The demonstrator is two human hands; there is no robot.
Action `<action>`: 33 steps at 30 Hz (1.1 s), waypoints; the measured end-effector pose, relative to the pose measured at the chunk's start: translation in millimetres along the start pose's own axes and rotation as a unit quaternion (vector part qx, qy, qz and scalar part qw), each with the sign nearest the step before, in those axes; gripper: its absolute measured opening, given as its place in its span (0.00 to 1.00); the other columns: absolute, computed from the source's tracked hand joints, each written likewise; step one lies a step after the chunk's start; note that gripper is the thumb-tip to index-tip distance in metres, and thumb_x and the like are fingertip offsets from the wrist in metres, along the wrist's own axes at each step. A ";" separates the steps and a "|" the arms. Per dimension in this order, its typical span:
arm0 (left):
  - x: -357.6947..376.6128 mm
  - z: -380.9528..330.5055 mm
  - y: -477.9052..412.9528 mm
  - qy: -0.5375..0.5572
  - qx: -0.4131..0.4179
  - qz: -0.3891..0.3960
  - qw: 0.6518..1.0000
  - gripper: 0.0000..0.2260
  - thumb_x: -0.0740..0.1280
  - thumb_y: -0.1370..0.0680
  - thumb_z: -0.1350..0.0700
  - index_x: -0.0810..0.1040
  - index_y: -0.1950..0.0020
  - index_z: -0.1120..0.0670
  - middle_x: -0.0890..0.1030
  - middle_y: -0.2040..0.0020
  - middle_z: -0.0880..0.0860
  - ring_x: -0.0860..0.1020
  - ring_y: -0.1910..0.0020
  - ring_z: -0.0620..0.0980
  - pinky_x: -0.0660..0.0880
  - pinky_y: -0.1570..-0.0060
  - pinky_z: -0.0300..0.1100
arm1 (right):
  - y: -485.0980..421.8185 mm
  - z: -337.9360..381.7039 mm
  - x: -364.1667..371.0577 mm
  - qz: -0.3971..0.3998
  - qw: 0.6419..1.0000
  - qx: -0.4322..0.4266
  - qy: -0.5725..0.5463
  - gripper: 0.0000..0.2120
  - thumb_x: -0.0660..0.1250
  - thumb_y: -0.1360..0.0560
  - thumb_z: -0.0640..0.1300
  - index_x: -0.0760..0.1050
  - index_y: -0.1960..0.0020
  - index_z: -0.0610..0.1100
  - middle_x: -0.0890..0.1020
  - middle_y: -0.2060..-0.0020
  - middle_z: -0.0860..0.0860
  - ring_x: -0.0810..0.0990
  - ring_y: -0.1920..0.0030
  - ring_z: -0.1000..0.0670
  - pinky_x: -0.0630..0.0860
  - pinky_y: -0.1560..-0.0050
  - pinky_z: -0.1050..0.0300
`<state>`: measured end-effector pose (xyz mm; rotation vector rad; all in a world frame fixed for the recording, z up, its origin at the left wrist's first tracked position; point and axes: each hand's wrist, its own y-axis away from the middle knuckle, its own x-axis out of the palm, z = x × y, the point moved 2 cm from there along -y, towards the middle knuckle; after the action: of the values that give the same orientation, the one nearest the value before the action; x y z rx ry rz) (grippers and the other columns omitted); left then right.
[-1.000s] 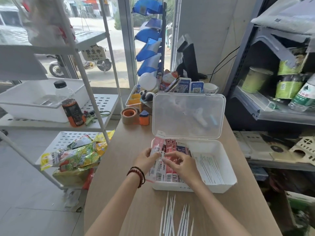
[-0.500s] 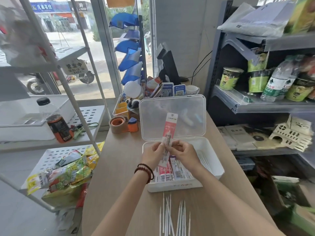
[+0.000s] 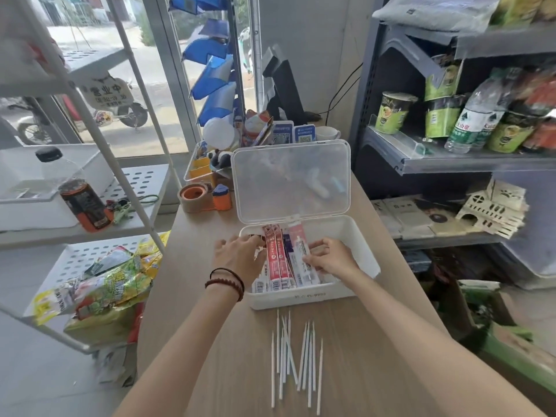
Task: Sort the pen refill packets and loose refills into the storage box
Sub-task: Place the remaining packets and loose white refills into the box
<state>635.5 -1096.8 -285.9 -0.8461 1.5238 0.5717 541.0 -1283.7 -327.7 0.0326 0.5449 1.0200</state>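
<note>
Where the left hand [image 3: 237, 257] lay: fingers spread, resting on the left end of the packet row [image 3: 278, 263].
Packet row: side by side, a tight fit.
Loose refills [image 3: 288, 356]: on the table [image 3: 376, 341], not yet put away.
Pink packet [image 3: 298, 236]: at the right end of the row.
Right hand [image 3: 331, 260]: pinched the pink packet low down.
Storage box [image 3: 365, 254]: open, lid up, packets inside, refills just in front.
Risk: a hard push could bend the packets or shove the box onto the refills, and they might roll off.
</note>
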 end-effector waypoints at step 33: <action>9.6 8.3 123.2 0.179 -0.030 -0.042 0.982 0.06 0.63 0.23 0.49 0.78 0.49 0.45 0.80 0.51 0.41 0.78 0.51 0.43 0.71 0.49 0.43 | 115.3 -23.5 14.3 0.020 0.962 -0.158 0.220 0.10 0.71 0.26 0.49 0.78 0.45 0.53 0.76 0.57 0.62 0.74 0.59 0.66 0.69 0.56 0.77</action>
<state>544.1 -1017.0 -311.2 -1.0995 1.7915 0.4196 444.1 -1215.6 -322.5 -0.4789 0.7800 1.1497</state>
